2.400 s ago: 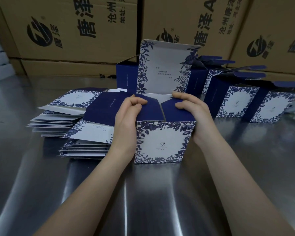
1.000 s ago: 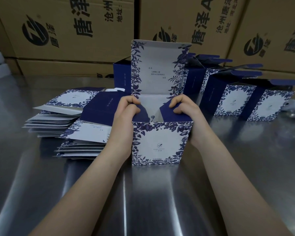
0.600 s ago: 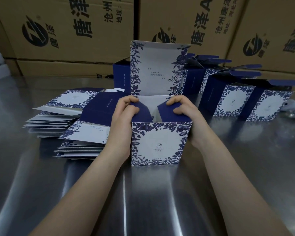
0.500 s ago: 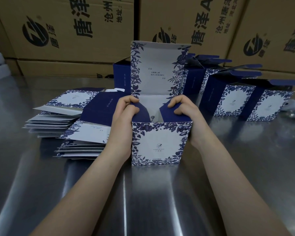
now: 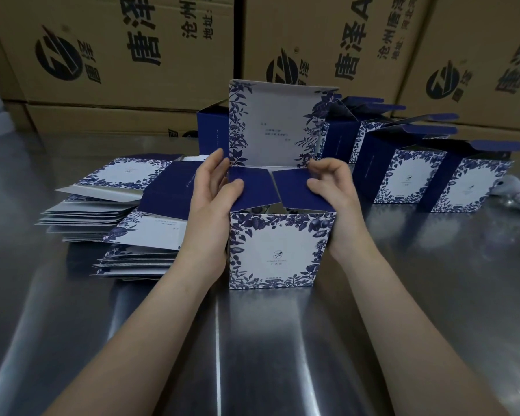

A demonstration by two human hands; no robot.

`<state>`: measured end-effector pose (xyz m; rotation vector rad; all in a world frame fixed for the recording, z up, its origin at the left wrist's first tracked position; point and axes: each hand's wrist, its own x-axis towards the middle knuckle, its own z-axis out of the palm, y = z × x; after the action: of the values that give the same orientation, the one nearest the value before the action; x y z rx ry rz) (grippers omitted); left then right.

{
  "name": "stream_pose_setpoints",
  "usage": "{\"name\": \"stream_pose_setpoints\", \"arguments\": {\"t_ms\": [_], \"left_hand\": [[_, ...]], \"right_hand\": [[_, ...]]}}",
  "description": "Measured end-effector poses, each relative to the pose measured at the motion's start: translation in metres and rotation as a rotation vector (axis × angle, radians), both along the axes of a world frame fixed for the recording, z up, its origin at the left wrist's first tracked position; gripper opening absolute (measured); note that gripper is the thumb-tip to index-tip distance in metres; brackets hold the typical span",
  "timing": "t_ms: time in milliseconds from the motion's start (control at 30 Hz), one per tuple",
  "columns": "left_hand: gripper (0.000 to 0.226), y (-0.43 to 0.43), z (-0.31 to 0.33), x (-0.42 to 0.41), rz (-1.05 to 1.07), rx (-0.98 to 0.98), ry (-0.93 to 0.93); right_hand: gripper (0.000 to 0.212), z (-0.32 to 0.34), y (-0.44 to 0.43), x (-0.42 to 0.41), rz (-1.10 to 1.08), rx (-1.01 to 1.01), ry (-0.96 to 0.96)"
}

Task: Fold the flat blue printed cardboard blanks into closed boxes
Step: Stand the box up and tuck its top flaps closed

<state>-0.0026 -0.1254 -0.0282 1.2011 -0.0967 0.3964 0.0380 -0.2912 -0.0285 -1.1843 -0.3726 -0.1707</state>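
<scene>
Blue-and-white printed card is seen folded into the box [image 5: 278, 250], which is stood upright on the steel surface [image 5: 252, 349] at the middle of the view, its lid [image 5: 278, 124] raised at the back. The two navy side flaps are folded inward over the opening, the left flap [image 5: 252, 189] and right flap [image 5: 294, 187] almost meeting. The left hand [image 5: 212, 193] is laid against the left wall with fingers nearly straight and the thumb pressed on its flap; the right hand [image 5: 335, 187] is curled over the right flap, thumb on top. The step in hand is judged to be the levelling of the flaps before the lid is brought down. It would be done well if both flaps were pressed flat and even, the walls held square, and the lid's tuck guided inside the front wall rather than crushed against it. Blanks [image 5: 117, 205] are stacked just to the left, other boxes [image 5: 406, 178] stand to the right, and cartons [image 5: 126, 49] are piled behind.
</scene>
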Motion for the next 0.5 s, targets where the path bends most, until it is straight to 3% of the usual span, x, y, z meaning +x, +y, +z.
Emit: {"name": "stream_pose_setpoints", "arguments": {"t_ms": [167, 333, 500], "left_hand": [[0.047, 0.0009, 0.0017, -0.0006, 0.026, 0.068, -0.022], [0.047, 0.0022, 0.0021, -0.0018, 0.027, 0.099, -0.05], [0.031, 0.0006, 0.0007, -0.0007, 0.058, 0.066, -0.025]], "right_hand": [[0.05, 0.0022, -0.0009, -0.0008, -0.005, -0.021, -0.015], [0.03, 0.001, 0.0027, -0.001, -0.049, -0.055, -0.047], [0.021, 0.0001, 0.0048, 0.0001, -0.114, -0.128, -0.028]]}}
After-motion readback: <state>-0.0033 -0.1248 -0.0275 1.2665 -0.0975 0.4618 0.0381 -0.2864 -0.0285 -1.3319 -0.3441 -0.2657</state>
